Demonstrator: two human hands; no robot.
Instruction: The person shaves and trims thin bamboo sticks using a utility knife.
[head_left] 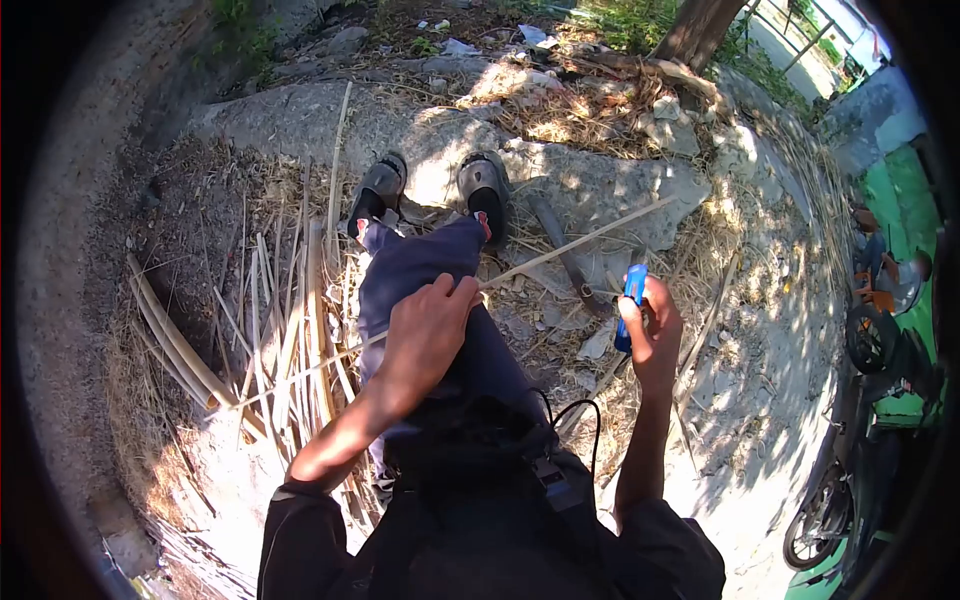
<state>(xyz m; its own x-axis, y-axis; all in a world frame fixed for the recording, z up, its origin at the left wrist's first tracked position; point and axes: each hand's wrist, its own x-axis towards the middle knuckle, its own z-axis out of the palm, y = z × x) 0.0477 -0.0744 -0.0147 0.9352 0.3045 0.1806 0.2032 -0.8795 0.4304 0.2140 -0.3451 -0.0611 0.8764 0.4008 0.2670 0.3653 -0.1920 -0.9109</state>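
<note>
My left hand [428,330] is closed over my thigh, its fingers pinching a long, thin pale strip [570,243] that looks like split bamboo or cane. The strip runs slantwise across my lap, from the lower left to the upper right. To the right, my right hand [657,325] is wrapped round a blue utility knife [634,290], which points up and away from me. A short blade seems to show at its tip. The knife and the strip are apart. Between my feet and the knife, a long dark flat tool [560,250] lies on the ground.
A pile of similar pale strips [300,330] lies on my left, with thicker curved pieces [170,335] beside it. My shoes [483,182] rest by a stone ledge [290,115]. A tree trunk [697,35] stands ahead; a motorcycle [825,510] is at the far right.
</note>
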